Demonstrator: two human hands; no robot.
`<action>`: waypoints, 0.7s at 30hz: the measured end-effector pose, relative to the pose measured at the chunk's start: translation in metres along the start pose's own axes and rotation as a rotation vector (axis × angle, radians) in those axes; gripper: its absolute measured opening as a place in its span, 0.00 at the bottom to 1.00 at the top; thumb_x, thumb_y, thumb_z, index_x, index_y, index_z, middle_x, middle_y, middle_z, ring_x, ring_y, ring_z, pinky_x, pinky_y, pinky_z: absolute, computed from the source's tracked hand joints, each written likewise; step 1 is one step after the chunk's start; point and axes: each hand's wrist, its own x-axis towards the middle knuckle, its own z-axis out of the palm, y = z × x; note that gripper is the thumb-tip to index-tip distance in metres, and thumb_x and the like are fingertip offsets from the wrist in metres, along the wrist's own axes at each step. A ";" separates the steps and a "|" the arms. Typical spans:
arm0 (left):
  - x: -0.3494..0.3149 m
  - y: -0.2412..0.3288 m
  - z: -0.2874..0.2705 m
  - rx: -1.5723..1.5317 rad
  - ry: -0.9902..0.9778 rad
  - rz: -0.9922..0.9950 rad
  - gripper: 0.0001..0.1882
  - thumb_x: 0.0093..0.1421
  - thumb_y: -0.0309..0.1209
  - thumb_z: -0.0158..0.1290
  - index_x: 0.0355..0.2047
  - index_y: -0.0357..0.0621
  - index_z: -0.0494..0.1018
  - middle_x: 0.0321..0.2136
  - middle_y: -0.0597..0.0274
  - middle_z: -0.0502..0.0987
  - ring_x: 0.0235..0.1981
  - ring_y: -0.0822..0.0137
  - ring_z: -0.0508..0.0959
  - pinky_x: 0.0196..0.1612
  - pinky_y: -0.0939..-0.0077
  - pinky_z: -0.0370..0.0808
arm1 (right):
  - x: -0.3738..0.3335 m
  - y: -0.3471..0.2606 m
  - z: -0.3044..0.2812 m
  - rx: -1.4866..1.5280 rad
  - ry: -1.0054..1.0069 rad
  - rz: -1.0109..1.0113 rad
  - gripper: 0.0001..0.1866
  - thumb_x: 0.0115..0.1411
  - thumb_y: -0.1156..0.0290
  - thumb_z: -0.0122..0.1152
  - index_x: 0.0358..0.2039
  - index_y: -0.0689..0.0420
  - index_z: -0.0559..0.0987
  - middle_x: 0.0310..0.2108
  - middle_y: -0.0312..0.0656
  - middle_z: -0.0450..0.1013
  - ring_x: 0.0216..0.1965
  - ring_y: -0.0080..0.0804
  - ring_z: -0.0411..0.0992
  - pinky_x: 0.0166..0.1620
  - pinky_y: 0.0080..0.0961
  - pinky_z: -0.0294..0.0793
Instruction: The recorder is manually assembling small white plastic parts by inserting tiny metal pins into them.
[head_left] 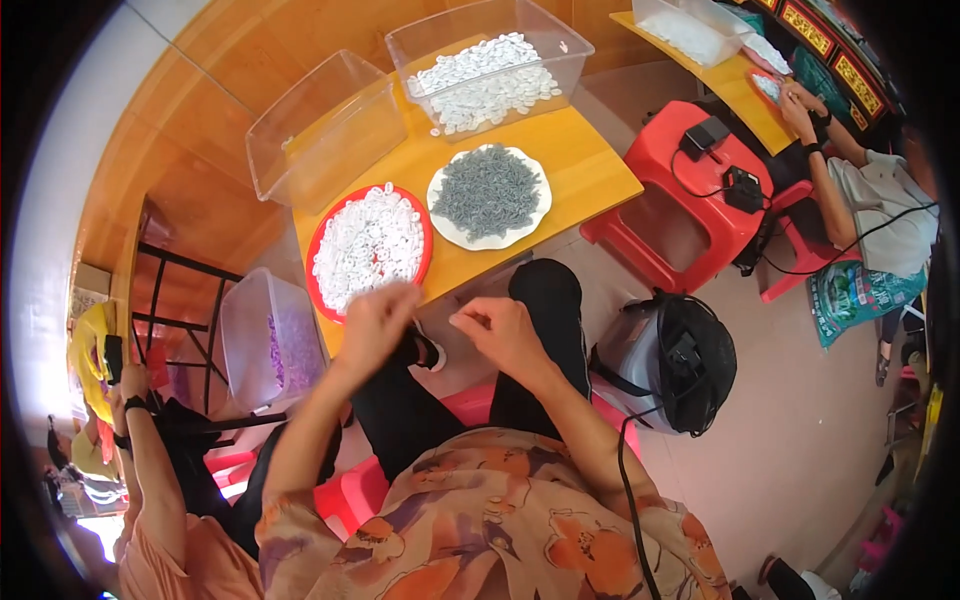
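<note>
One left hand (375, 332), blurred near red round tray (427, 240): grip unreadable | right hand (505, 335): grip together, contents unclear | step: likely handling white oval pieces (360, 243) | next: precise pinch

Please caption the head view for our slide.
Left hand by a red tray of white pieces, right hand near a plate of grey pieces.

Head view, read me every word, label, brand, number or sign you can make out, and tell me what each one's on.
Nothing reads clearly enough to quote.
Green bag: pale print, too small and blurred to read.
Gold panels: writing or ornament, I can't tell which.
Clear bin: a small reddish mark, too small to read.
Red tray and white plate: no lettering visible.
</note>
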 end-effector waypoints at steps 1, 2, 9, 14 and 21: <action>0.036 -0.011 -0.008 0.011 0.000 0.069 0.13 0.71 0.34 0.55 0.42 0.33 0.81 0.26 0.59 0.81 0.28 0.73 0.80 0.35 0.74 0.77 | -0.002 0.013 -0.001 -0.005 0.029 -0.019 0.12 0.62 0.66 0.68 0.35 0.63 0.85 0.25 0.48 0.80 0.26 0.34 0.80 0.32 0.30 0.76; 0.075 -0.008 -0.012 0.011 0.002 0.077 0.13 0.71 0.34 0.55 0.42 0.34 0.81 0.25 0.59 0.81 0.27 0.73 0.81 0.33 0.74 0.76 | -0.004 0.026 -0.004 0.001 0.037 -0.017 0.12 0.62 0.66 0.68 0.35 0.63 0.85 0.25 0.48 0.80 0.26 0.34 0.80 0.32 0.30 0.76; 0.280 -0.082 0.004 0.267 0.063 0.048 0.15 0.69 0.37 0.54 0.51 0.52 0.82 0.25 0.56 0.83 0.27 0.59 0.84 0.36 0.61 0.79 | -0.010 0.031 -0.008 -0.316 -0.051 -0.113 0.09 0.63 0.67 0.66 0.30 0.58 0.80 0.29 0.49 0.78 0.33 0.54 0.79 0.37 0.47 0.79; 0.323 -0.087 0.033 0.541 0.034 0.161 0.17 0.70 0.40 0.53 0.56 0.56 0.81 0.33 0.52 0.85 0.37 0.50 0.85 0.42 0.53 0.80 | 0.001 0.048 -0.009 -0.467 -0.054 -0.119 0.10 0.63 0.67 0.65 0.28 0.60 0.79 0.28 0.49 0.77 0.31 0.53 0.80 0.35 0.44 0.79; 0.306 -0.093 0.029 0.457 -0.049 0.169 0.15 0.69 0.42 0.54 0.47 0.50 0.83 0.36 0.51 0.85 0.39 0.47 0.84 0.43 0.52 0.80 | 0.029 0.044 -0.009 -0.439 -0.021 -0.009 0.09 0.64 0.66 0.66 0.32 0.58 0.82 0.29 0.49 0.79 0.30 0.50 0.80 0.34 0.42 0.79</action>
